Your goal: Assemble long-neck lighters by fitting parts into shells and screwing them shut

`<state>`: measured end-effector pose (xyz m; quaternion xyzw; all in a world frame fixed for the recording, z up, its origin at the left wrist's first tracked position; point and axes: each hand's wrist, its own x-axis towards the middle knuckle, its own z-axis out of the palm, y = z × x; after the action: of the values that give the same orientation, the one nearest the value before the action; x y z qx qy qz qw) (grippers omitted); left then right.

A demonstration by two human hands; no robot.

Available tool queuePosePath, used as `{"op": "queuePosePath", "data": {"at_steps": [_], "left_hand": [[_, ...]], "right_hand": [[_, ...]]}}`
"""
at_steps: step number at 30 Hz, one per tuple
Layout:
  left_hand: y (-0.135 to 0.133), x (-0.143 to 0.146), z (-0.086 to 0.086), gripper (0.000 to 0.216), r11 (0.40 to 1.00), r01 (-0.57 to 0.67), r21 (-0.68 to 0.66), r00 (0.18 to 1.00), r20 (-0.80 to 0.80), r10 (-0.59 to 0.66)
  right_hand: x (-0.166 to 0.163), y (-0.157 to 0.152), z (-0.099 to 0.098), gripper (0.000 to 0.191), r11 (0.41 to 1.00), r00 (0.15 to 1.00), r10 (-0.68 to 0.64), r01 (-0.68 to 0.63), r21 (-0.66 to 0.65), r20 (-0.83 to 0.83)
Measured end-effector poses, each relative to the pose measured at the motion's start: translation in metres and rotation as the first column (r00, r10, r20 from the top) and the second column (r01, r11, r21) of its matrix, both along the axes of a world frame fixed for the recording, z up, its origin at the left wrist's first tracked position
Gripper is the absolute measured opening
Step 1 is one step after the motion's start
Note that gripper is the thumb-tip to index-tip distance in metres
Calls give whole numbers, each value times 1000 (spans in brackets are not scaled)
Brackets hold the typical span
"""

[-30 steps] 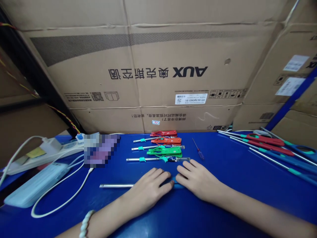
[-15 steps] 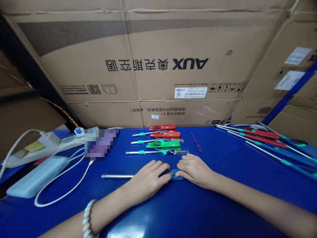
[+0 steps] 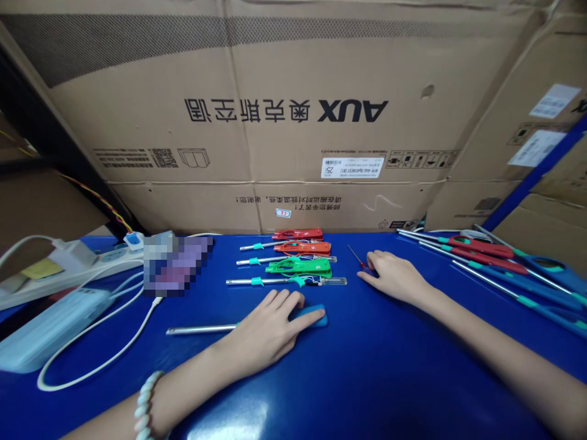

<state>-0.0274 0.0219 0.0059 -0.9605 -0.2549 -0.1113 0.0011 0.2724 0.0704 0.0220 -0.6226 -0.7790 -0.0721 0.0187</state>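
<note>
A long-nosed lighter with a blue handle (image 3: 316,318) and a silver metal tube (image 3: 202,330) lies across the blue tabletop, handle to the right. My left hand (image 3: 270,324) lies over its middle, index finger stretched along the handle and the other fingers curled around it; the palm hides the part between. Farther right, my right hand (image 3: 394,275) has its thumb and fingers closed about the handle of a small screwdriver (image 3: 356,256). The thin shaft shows, pointing away and left, while the fingers hide most of the handle.
Beyond my hands lie opened lighters: red shells (image 3: 300,234), an orange-red shell (image 3: 307,247), a green shell (image 3: 302,266), with metal tubes and wires. Several whole lighters (image 3: 495,263) are piled at right. At left are a power strip (image 3: 101,263), a power bank (image 3: 59,330) and cables. Cardboard (image 3: 275,146) stands behind.
My right hand has left the blue lighter's handle and moved right and away to the screwdriver. My left hand stays on the lighter, its index finger now extended. The view has shifted slightly.
</note>
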Motion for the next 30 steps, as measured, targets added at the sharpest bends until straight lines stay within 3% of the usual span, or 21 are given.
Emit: {"op": "queuePosePath", "data": {"at_steps": [5,8,10,12,14,17,20,25,30], "left_hand": [[0,0,2,56,998,-12,-56,1000,9,13],[0,0,3,55,997,-9,-73,999,33,11],[0,-1,3,55,996,-10,-87,999,43,14],[0,-1,3,55,995,-16,-99,999,44,20],[1,-1,3,56,995,-21,-99,999,42,25],[1,-1,2,56,996,-12,-83,998,59,17],[1,-1,2,53,996,-12,-85,996,87,20],[2,-1,1,40,994,-35,-107,998,54,41],[2,-1,2,40,994,-18,-104,997,69,25]], "right_hand": [[5,2,0,17,1000,999,-6,5,-21,-49],[15,5,12,14,997,994,-62,66,36,-95],[21,6,24,13,990,976,-52,78,114,-214],[22,5,35,17,972,828,120,15,235,-548],[15,1,45,21,950,552,274,-27,312,-788],[-11,-9,54,20,947,226,303,-178,266,-926],[-43,-21,55,16,905,99,272,-365,220,-957],[-71,-41,40,18,848,85,344,-455,271,-935],[-70,-44,21,18,818,157,382,-517,253,-911]]}}
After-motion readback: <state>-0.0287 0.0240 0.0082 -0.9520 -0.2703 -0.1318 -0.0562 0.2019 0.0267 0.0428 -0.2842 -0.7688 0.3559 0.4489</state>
